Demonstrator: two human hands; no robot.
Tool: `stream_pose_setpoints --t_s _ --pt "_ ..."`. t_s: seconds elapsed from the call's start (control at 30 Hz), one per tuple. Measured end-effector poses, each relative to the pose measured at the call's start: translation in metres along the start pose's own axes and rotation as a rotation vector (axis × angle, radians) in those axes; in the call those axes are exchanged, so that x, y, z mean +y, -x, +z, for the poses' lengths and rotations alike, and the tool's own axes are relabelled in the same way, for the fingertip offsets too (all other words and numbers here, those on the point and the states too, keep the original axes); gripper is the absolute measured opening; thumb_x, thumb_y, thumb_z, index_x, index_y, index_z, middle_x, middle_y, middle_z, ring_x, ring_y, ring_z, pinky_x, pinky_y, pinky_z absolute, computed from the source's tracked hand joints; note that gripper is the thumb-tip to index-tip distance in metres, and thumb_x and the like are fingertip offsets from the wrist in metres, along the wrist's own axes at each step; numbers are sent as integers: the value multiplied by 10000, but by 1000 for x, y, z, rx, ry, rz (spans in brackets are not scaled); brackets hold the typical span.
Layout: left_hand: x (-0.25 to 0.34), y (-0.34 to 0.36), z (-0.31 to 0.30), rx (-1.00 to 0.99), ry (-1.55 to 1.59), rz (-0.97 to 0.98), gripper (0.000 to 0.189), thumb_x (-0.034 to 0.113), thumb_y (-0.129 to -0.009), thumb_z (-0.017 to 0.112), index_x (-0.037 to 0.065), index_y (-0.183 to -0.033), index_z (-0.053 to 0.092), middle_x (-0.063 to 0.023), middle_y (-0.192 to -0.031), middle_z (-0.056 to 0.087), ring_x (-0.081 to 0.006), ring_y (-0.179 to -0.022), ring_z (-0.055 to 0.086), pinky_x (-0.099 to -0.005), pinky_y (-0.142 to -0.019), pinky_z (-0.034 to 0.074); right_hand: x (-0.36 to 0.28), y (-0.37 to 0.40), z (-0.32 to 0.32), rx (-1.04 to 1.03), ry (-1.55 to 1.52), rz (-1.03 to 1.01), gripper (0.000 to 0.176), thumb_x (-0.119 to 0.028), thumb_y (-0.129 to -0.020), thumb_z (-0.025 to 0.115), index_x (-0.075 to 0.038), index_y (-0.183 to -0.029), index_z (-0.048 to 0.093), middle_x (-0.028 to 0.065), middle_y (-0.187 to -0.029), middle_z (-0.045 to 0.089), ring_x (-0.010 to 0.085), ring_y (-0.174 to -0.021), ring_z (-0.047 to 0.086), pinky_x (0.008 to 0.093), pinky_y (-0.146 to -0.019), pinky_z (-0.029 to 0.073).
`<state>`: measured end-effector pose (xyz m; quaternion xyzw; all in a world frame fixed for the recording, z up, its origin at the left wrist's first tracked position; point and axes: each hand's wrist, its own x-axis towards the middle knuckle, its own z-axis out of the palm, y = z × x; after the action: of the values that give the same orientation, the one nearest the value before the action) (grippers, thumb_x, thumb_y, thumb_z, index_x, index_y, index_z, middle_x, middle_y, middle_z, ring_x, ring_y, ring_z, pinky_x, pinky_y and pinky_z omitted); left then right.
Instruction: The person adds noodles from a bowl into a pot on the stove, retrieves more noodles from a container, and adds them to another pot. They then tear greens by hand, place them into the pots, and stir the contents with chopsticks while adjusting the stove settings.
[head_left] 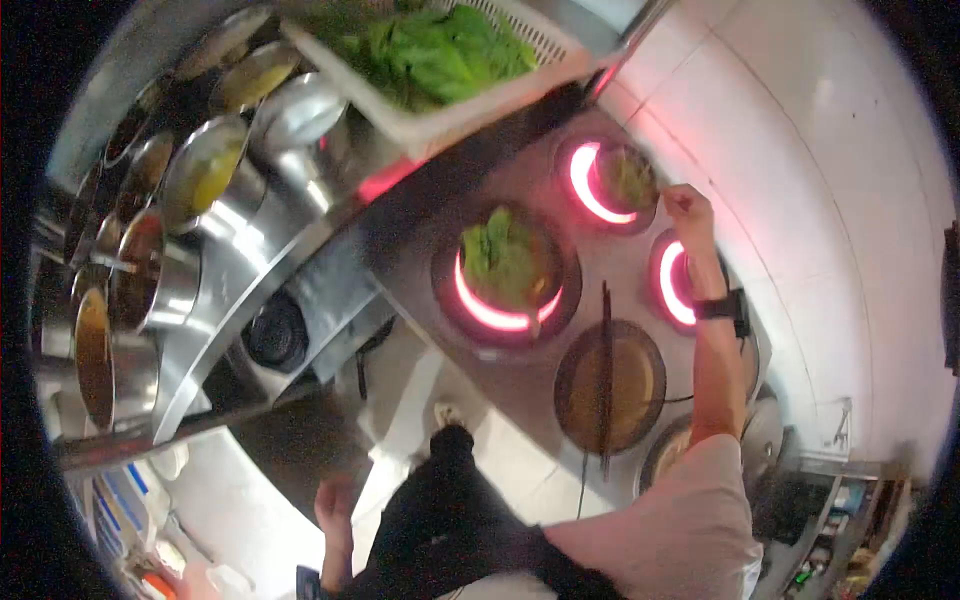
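Note:
My right hand (690, 212), with a dark band on its wrist, reaches to the rim of a small pot by the wall. Its fingers are pinched together; what they hold, if anything, is too small to make out. Leafy greens (630, 180) fill that pot, beside a glowing pink-red ring. More leafy greens (500, 262) stand in a larger round pot (570, 275), over another bright arc. Low at my left side hangs my left hand (335, 503), blurred, away from the stove, its fingers not clear enough to read.
Long dark chopsticks (606, 350) lie across a pot of brownish liquid (640, 390). A white basket (440, 122) of green leaves is on the shelf at the top. Several metal containers (180, 275) with sauces line the left. A tiled wall (810, 200) bounds the stove.

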<state>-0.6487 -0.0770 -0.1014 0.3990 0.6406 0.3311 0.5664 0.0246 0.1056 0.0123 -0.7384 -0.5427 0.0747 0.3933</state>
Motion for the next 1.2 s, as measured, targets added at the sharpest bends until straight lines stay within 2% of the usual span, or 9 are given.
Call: stream_pose_setpoints --t_s 0.07,0.17,0.23,0.33,0.57,0.63,0.83,1.03,1.2 --pt "5 2 3 -40 18 -11 171 56 -794 491 33 -961 516 -52 -921 540 -141 -865 512 -252 -740 417 -50 91 -8 -85 261 63 96 -50 -775 546 -26 -867 563 39 -816 560 133 -705 530 279 -632 439" --pt "-10 -6 18 -157 106 -47 194 65 -792 498 42 -984 516 -50 -913 551 -139 -854 526 -235 -721 413 67 265 20 -207 -96 229 178 -154 -775 559 -28 -899 536 94 -939 522 201 -885 486 327 -736 421" --pt "-48 -16 40 -282 196 -93 225 63 -789 493 41 -1013 497 -49 -911 550 -139 -838 531 -232 -716 414 48 336 23 -349 361 97 271 -204 -762 557 1 -932 511 163 -961 507 294 -923 463 379 -787 405" --pt "-99 -20 92 -428 239 102 258 45 -774 506 38 -1030 472 -41 -858 540 -140 -797 532 -250 -706 427 -59 356 45 -434 718 368 275 -207 -739 553 33 -870 527 228 -936 504 403 -882 452 465 -761 384" --pt "-143 -9 188 -384 219 281 252 18 -773 512 65 -1018 475 -46 -832 503 -127 -783 515 -288 -691 445 0 380 57 -634 870 233 327 -267 -771 488 38 -885 519 241 -857 521 378 -798 500 445 -697 398" --pt "-164 -28 216 -453 330 174 375 -14 -756 494 90 -1113 443 -65 -964 486 -158 -908 485 -290 -745 430 -26 373 44 -622 623 588 467 -303 -825 482 -10 -1176 384 171 -942 538 299 -810 514 356 -709 414" --pt "-133 -58 307 -277 183 341 783 -119 -623 420 106 -1324 153 -213 -1298 223 -346 -1207 242 -346 -993 242 -191 394 -4 -283 -2 688 536 -205 -822 445 -54 -1298 251 -6 -542 407 83 -480 416 192 -431 327" --pt "-113 -46 323 -191 201 293 894 -166 -584 386 117 -1338 -2 -216 -1357 44 -379 -1245 123 -359 -1016 190 -203 404 -82 -279 -805 563 192 -216 -864 407 -52 -923 329 86 -481 422 122 -323 356 225 -298 317" --pt "-111 -35 328 -124 137 331 898 -170 -585 393 132 -1340 12 -217 -1357 67 -395 -1229 159 -370 -994 238 -224 386 -81 -513 -1504 363 263 -224 -820 522 -33 -794 344 129 -489 458 121 -273 316 246 -306 332"
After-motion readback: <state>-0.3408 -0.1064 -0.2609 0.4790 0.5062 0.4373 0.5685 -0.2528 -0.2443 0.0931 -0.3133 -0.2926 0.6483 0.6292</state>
